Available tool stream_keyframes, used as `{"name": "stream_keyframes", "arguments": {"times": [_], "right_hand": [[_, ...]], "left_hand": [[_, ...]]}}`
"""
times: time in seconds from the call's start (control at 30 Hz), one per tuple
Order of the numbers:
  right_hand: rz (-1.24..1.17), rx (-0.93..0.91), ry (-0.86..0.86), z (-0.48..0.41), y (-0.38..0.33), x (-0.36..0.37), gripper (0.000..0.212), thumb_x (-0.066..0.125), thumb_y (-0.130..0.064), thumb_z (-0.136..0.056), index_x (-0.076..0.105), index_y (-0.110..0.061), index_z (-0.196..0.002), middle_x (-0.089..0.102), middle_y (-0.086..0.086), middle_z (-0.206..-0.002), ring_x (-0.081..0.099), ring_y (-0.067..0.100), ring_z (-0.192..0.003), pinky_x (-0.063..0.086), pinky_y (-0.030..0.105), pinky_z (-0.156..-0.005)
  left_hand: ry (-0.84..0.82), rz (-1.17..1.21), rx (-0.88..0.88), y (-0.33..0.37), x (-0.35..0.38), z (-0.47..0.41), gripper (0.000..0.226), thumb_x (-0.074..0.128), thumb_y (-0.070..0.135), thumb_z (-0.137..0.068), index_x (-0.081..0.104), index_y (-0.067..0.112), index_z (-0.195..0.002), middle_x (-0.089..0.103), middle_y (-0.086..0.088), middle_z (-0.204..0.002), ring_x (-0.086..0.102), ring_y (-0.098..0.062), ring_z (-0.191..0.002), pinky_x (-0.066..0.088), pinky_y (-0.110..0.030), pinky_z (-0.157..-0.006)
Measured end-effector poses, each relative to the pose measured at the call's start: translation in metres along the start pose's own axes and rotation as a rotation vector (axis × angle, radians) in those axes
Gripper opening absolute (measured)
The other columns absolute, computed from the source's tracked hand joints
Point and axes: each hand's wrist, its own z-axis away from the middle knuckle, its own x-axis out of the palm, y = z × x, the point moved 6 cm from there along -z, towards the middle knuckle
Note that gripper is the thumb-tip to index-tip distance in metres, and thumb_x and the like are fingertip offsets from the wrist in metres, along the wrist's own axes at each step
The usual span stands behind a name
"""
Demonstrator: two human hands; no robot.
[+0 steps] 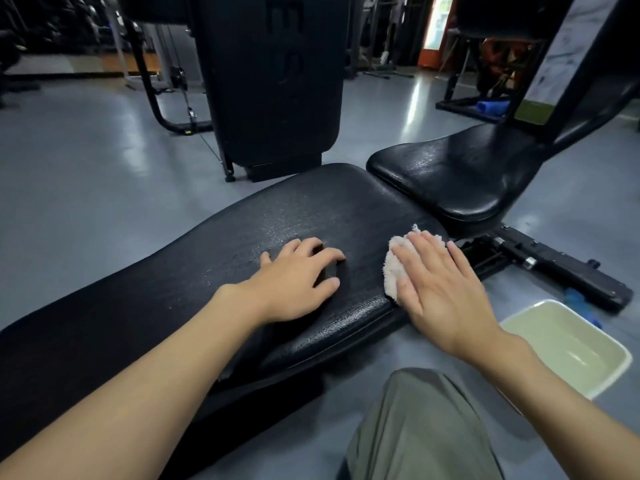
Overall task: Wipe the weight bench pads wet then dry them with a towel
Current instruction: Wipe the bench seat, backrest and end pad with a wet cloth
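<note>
A long black back pad [194, 271] of the weight bench stretches across the middle of the view, with wet streaks on its surface. The smaller black seat pad [450, 174] lies beyond it to the right. My right hand [446, 289] presses flat on a white cloth [394, 268] at the near right edge of the back pad, fingers straight. Resting on the pad just left of it is my left hand [298, 282], fingers spread and lightly bent, holding nothing.
A white tub [609, 372] of water stands on the grey floor at the right, by my knee [422, 427]. The bench's black frame [561, 268] runs right, with a blue cloth [581, 306] below it. A black machine [273, 81] stands behind the bench.
</note>
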Motion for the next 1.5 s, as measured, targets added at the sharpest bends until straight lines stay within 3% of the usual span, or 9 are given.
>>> {"name": "stream_keyframes", "arguments": {"times": [0.23, 0.4, 0.53, 0.67, 0.8, 0.9, 1.07, 1.27, 1.5], "right_hand": [[-0.243, 0.344, 0.009, -0.036, 0.038, 0.003, 0.066, 0.030, -0.048, -0.081, 0.044, -0.023, -0.140, 0.040, 0.000, -0.147, 0.032, 0.019, -0.140, 0.022, 0.040, -0.115], [-0.457, 0.554, 0.118, -0.045, 0.032, 0.010, 0.032, 0.037, -0.036, -0.093, 0.052, -0.013, -0.109, 0.051, 0.007, -0.124, 0.046, 0.032, -0.116, 0.033, 0.038, -0.094], [-0.654, 0.709, 0.243, -0.035, 0.028, 0.014, 0.047, 0.040, -0.029, -0.100, 0.046, -0.011, -0.143, 0.041, 0.008, -0.149, 0.036, 0.023, -0.137, 0.023, 0.024, -0.108], [-0.769, 0.894, 0.387, -0.016, 0.008, 0.019, 0.057, 0.044, -0.024, -0.099, 0.030, -0.013, -0.153, 0.027, 0.006, -0.157, 0.033, 0.020, -0.139, 0.021, 0.016, -0.098], [-0.826, 0.975, 0.531, 0.001, -0.028, 0.024, 0.064, 0.046, -0.019, -0.096, 0.023, -0.016, -0.155, 0.018, 0.005, -0.159, 0.035, 0.026, -0.138, 0.033, 0.032, -0.111], [-0.938, 1.029, 0.547, 0.011, -0.052, 0.029, 0.067, 0.041, -0.017, -0.097, 0.014, -0.021, -0.158, 0.007, 0.002, -0.164, 0.027, 0.023, -0.145, 0.030, 0.039, -0.116], [-1.070, 1.058, 0.629, 0.035, -0.106, 0.039, 0.069, 0.034, -0.007, -0.098, 0.003, -0.016, -0.159, -0.002, 0.004, -0.166, 0.001, 0.012, -0.152, 0.006, 0.019, -0.117], [-1.114, 1.034, 0.661, 0.047, -0.158, 0.046, 0.073, 0.033, -0.003, -0.096, 0.002, -0.022, -0.159, -0.012, 0.003, -0.166, -0.006, 0.005, -0.150, 0.005, -0.001, -0.102], [-1.126, 1.052, 0.804, 0.065, -0.251, 0.061, 0.077, 0.036, -0.012, -0.087, 0.003, -0.004, -0.157, -0.003, 0.014, -0.165, -0.003, 0.016, -0.152, -0.001, 0.019, -0.120]], "left_hand": [[-0.001, -0.054, 0.004, -0.001, -0.003, -0.007, 0.043, 0.041, 0.055, -0.098, 0.028, 0.050, -0.139, 0.022, 0.008, -0.153, 0.015, -0.015, -0.145, 0.025, -0.063, -0.110], [-0.054, -0.072, 0.034, -0.010, -0.002, -0.005, 0.061, 0.024, 0.079, -0.081, 0.021, 0.057, -0.138, 0.018, 0.012, -0.153, 0.014, -0.015, -0.146, 0.022, -0.063, -0.112], [-0.079, -0.108, 0.081, -0.018, -0.003, -0.006, 0.069, 0.013, 0.084, -0.073, 0.015, 0.062, -0.138, 0.015, 0.011, -0.156, 0.012, -0.020, -0.148, 0.024, -0.062, -0.111], [-0.114, -0.094, 0.155, -0.029, 0.004, 0.004, 0.063, 0.031, 0.074, -0.091, 0.010, 0.059, -0.148, 0.000, 0.012, -0.165, -0.005, -0.016, -0.153, 0.007, -0.060, -0.120], [-0.104, -0.055, 0.238, -0.048, 0.002, 0.016, 0.070, 0.025, 0.081, -0.083, 0.016, 0.058, -0.148, 0.004, 0.013, -0.166, 0.000, -0.010, -0.153, 0.004, -0.049, -0.123], [-0.093, -0.072, 0.229, -0.066, 0.001, 0.029, 0.059, 0.033, 0.068, -0.092, 0.017, 0.057, -0.148, 0.007, 0.012, -0.165, 0.003, -0.011, -0.152, 0.004, -0.049, -0.123], [-0.109, -0.071, 0.187, -0.094, 0.005, 0.060, 0.056, 0.030, 0.063, -0.096, 0.013, 0.058, -0.149, 0.002, 0.013, -0.166, -0.005, -0.009, -0.152, 0.001, -0.051, -0.123], [-0.096, -0.067, 0.173, -0.106, 0.014, 0.077, 0.053, 0.028, 0.060, -0.100, 0.010, 0.058, -0.150, -0.002, 0.012, -0.166, -0.009, -0.008, -0.152, -0.003, -0.052, -0.122], [-0.123, -0.075, 0.156, -0.136, 0.013, 0.108, 0.055, 0.029, 0.060, -0.098, 0.009, 0.059, -0.150, -0.004, 0.013, -0.166, -0.008, -0.008, -0.152, -0.001, -0.048, -0.123]]}}
